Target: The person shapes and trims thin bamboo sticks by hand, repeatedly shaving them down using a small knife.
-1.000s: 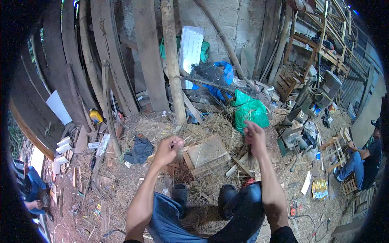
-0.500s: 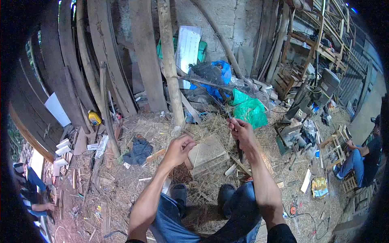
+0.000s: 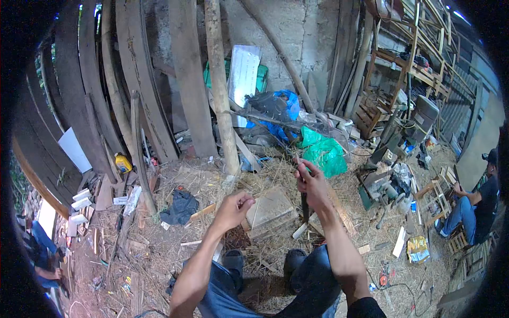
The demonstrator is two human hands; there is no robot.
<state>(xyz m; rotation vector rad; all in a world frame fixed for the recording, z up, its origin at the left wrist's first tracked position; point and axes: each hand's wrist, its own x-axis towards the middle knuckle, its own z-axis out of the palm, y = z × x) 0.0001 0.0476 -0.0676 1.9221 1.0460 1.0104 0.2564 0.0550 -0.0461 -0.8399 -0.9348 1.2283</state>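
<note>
My left hand [image 3: 233, 212] is closed, its fingertips pinched together; whatever it grips is too small to make out. To its right, my right hand [image 3: 313, 184] is wrapped round a dark, narrow blade-like tool [image 3: 305, 208] that points down below the fingers. The two hands are apart. Beneath and between them a flat wooden board [image 3: 269, 208] lies on the straw-covered ground. Reddish-brown shavings [image 3: 236, 238] sit in front of my feet, just below my left hand.
A green plastic bag [image 3: 324, 153] lies beyond my right hand, and a dark cloth [image 3: 180, 206] lies left. A wooden post [image 3: 221, 95] stands ahead. One person [image 3: 477, 206] sits at the far right, another [image 3: 45, 259] at the far left.
My right hand has moved left, nearer my left hand, and its fingers have turned with the dark tool. My left hand has shifted slightly right and down.
</note>
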